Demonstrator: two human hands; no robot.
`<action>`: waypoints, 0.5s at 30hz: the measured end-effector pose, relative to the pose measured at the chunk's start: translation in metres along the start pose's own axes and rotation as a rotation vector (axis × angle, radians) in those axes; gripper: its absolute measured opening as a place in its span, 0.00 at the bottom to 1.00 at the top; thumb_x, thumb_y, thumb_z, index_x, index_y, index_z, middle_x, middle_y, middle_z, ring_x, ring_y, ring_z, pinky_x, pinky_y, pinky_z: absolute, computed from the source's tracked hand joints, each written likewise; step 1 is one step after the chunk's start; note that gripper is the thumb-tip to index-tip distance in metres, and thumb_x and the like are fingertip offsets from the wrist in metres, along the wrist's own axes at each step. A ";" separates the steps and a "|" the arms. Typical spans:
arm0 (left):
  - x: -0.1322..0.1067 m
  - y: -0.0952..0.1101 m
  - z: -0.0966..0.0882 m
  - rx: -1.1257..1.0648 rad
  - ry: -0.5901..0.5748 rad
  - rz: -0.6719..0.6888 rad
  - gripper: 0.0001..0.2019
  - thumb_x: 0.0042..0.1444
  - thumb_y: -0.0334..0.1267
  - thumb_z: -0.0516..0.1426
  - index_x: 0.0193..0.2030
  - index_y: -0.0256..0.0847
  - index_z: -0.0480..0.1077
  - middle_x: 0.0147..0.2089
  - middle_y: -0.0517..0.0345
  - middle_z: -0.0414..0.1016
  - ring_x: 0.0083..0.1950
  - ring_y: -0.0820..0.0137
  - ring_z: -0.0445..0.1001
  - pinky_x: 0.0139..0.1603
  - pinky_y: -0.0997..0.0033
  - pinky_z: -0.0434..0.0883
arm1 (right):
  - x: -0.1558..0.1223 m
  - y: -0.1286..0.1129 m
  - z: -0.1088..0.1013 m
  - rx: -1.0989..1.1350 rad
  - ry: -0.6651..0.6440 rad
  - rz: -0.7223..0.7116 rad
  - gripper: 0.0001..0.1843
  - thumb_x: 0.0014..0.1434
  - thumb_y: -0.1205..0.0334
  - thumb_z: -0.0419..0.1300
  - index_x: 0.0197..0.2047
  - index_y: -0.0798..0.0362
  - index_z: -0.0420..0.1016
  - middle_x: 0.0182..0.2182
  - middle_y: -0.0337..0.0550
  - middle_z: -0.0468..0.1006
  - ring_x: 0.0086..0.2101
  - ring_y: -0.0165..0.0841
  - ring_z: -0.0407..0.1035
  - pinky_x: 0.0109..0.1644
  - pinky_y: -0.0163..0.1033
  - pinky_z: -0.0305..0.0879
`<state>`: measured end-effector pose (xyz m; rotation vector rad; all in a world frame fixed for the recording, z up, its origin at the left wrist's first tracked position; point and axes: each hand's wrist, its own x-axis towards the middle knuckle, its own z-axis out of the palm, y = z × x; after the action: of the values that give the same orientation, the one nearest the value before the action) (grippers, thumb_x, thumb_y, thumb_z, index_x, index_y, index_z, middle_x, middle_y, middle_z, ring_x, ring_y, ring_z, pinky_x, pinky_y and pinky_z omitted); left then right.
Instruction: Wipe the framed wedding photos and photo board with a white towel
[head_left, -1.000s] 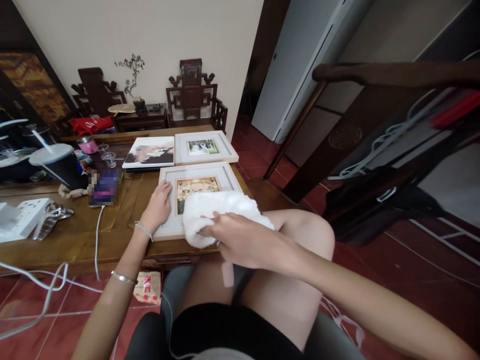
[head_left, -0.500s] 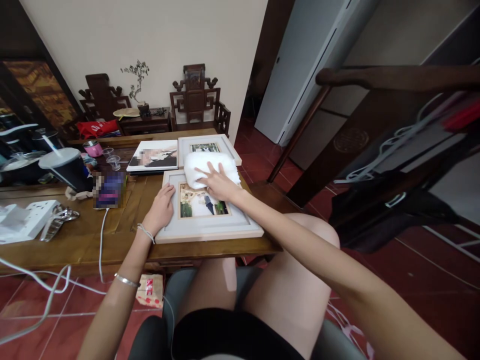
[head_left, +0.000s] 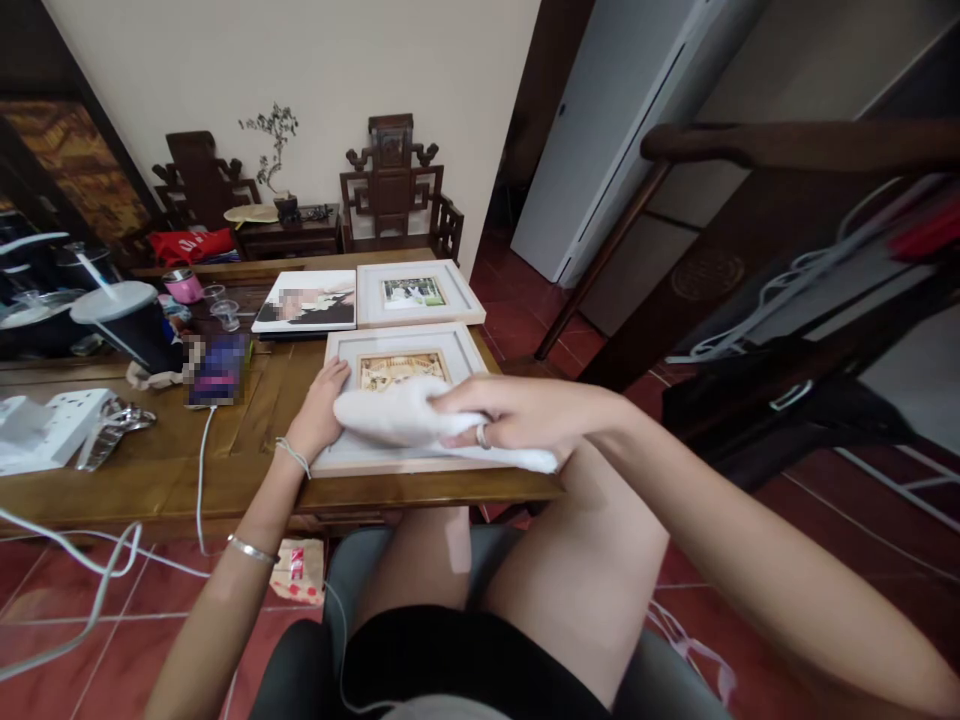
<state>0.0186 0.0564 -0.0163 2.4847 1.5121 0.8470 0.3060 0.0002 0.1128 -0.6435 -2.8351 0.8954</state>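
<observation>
A light wooden picture frame (head_left: 405, 335) with a white mat lies flat near the table's front edge. My left hand (head_left: 322, 405) grips its left side, fingers curled over the border. In my right hand (head_left: 510, 410) a white towel (head_left: 390, 415) is bunched between thumb and fingers. The towel rests over the lower part of the frame and hides much of the photo. Behind it lie a second picture frame (head_left: 416, 293) and, to its left, a photo album (head_left: 307, 302).
On the left of the wooden table (head_left: 277, 400) are a dark cup with a straw (head_left: 127, 325), a phone (head_left: 217, 370) with a white cable, a power strip (head_left: 56, 430) and a crumpled clear wrapper (head_left: 112, 430). A wooden chair (head_left: 697, 230) stands at the right.
My right hand has drawn the towel from the far edge toward the near edge of the frame, bunching it. The rear frame is uncovered now. My left hand has stayed in place.
</observation>
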 end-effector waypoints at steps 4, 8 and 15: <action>0.001 0.001 0.001 0.011 0.011 -0.028 0.23 0.60 0.26 0.47 0.60 0.31 0.69 0.65 0.38 0.70 0.72 0.54 0.61 0.73 0.46 0.59 | 0.016 0.026 -0.016 -0.263 0.348 0.154 0.20 0.55 0.74 0.56 0.51 0.59 0.75 0.44 0.52 0.79 0.44 0.42 0.72 0.48 0.44 0.67; 0.000 -0.001 0.002 0.002 0.022 -0.017 0.25 0.60 0.26 0.46 0.62 0.32 0.68 0.66 0.41 0.69 0.72 0.55 0.61 0.73 0.46 0.59 | 0.065 0.052 -0.011 -0.608 0.459 0.325 0.32 0.56 0.81 0.52 0.61 0.53 0.72 0.69 0.54 0.61 0.66 0.57 0.54 0.64 0.66 0.54; 0.000 0.009 -0.003 -0.051 0.053 -0.071 0.23 0.65 0.31 0.44 0.64 0.31 0.65 0.68 0.38 0.67 0.71 0.56 0.62 0.73 0.48 0.57 | 0.134 0.057 0.027 -0.675 0.157 0.459 0.29 0.63 0.79 0.48 0.62 0.50 0.72 0.73 0.45 0.53 0.70 0.60 0.42 0.65 0.77 0.48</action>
<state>0.0236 0.0514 -0.0105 2.3756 1.5657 0.9347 0.1992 0.0847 0.0545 -1.3977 -2.8514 -0.1308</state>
